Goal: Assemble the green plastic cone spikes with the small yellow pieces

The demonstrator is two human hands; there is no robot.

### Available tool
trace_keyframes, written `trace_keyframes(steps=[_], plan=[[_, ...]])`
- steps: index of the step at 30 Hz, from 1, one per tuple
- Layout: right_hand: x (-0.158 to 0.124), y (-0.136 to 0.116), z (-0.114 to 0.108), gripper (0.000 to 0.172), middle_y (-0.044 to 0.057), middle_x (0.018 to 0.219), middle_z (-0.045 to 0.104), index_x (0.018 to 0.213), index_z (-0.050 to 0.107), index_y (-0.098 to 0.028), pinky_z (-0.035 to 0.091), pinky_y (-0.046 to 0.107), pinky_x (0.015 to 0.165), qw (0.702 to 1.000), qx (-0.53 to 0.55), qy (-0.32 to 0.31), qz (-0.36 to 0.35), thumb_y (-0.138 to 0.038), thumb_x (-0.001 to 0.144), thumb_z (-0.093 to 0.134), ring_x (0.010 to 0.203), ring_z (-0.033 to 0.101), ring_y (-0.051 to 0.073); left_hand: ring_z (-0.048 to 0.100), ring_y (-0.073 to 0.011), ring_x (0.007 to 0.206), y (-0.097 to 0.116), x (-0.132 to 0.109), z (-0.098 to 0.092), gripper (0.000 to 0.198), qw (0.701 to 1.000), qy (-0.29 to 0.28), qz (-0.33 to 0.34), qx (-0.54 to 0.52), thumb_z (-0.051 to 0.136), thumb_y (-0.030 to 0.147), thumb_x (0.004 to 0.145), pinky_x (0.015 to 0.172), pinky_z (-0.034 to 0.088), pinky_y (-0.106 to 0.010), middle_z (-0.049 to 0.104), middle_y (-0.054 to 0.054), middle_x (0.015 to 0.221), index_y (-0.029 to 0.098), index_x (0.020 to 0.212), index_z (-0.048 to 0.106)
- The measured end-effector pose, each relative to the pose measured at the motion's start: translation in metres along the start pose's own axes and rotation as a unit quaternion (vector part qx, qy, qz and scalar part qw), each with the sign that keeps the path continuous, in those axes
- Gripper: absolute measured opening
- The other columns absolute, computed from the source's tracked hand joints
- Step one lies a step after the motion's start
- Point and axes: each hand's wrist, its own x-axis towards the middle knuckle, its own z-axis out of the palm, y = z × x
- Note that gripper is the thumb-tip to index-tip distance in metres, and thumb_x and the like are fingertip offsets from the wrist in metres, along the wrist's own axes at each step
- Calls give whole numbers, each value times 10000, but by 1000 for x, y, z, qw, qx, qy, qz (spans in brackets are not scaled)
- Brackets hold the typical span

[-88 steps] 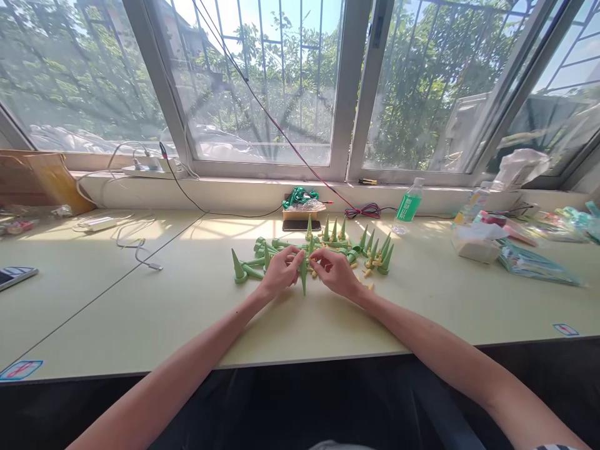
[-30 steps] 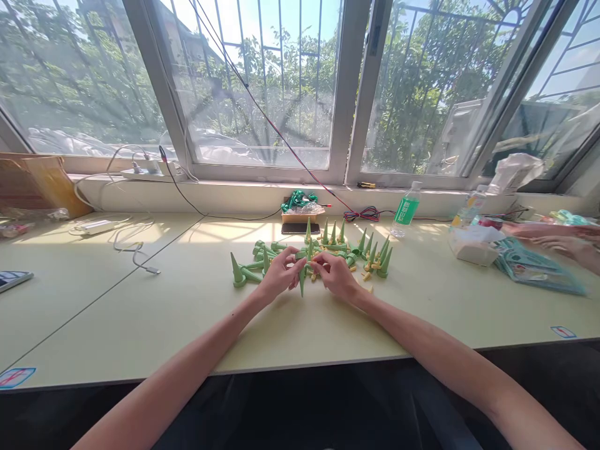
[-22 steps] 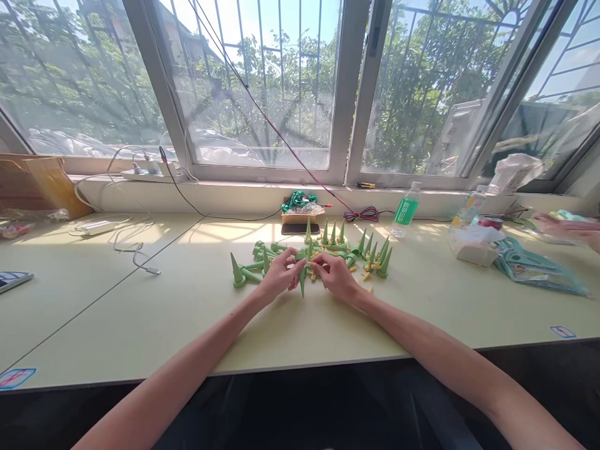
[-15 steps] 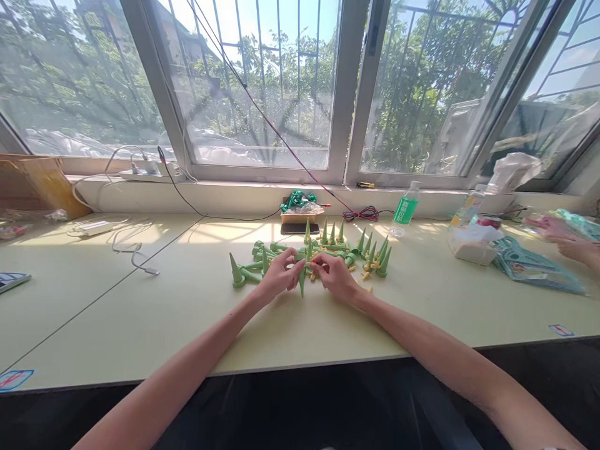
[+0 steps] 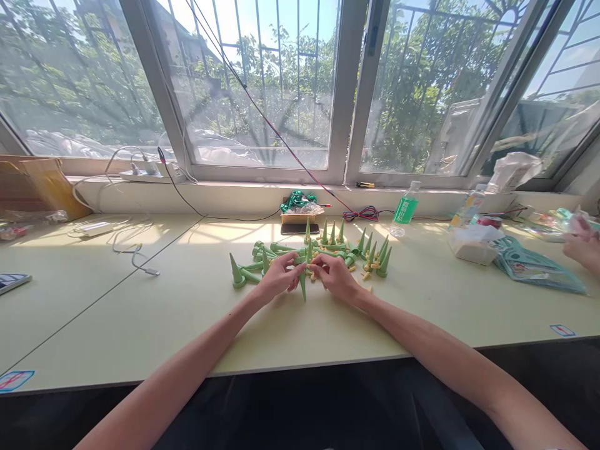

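Grip matters here: your left hand point(image 5: 276, 280) is closed round the green spike point(image 5: 303, 286), tip down, just in front of the spike pile point(image 5: 347, 250). Your right hand point(image 5: 336, 279) pinches a small yellow piece point(image 5: 311, 270) at its top. Best hold the spike steady and press squarely.

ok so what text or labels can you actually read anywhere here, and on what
No text reads clearly.
The bottle, green label: white characters, too small.
The second bottle: label blurred.
The left sticker and right sticker on the table: red marks, unreadable.
The green spike in left hand and right hand: no print.
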Motion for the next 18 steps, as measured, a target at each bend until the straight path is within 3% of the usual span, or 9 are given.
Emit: trace_keyframes(steps=[10, 18], plan=[[0, 0, -1, 261, -12, 611, 593, 776, 572, -185, 386, 222, 472, 1000, -1, -8, 0, -401, 922, 551, 484, 518, 110, 455, -87, 340, -3, 0, 0, 401, 1000, -8, -4, 16, 678, 476, 806, 343, 334, -194, 426, 84, 467, 209, 732, 388], [0, 0, -1, 217, -13, 599, 590, 756, 561, -189, 395, 229, 499, 1000, -6, -13, 2, -327, 923, 547, 493, 525, 116, 475, -87, 366, -6, 1, -1, 393, 999, -13, -9, 34, 638, 500, 835, 340, 329, -184, 412, 90, 498, 209, 762, 383]])
